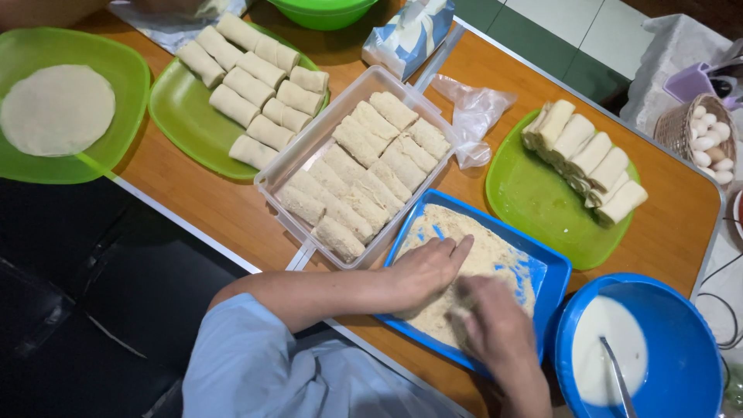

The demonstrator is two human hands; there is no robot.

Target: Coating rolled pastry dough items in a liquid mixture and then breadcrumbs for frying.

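Note:
A blue rectangular tray (553,271) near the table's front edge holds pale breadcrumbs (495,255). Both my hands are in it. My left hand (426,267) lies palm down on the crumbs, fingers stretched out side by side. My right hand (491,325) is cupped over the crumbs just to its right, dusted with them; whatever is under it is hidden. Left of the tray stands a clear plastic box (298,159) packed with several crumb-coated rolls (364,174). A green plate (534,209) behind the tray carries several plain white rolls (592,159).
A blue bowl (681,340) of white batter with a spoon (619,379) sits at the right. Green plates at the back left hold more rolls (255,85) and a round wrapper (58,108). A basket of eggs (708,139), a plastic bag (472,116) and a tissue pack (406,35) lie behind.

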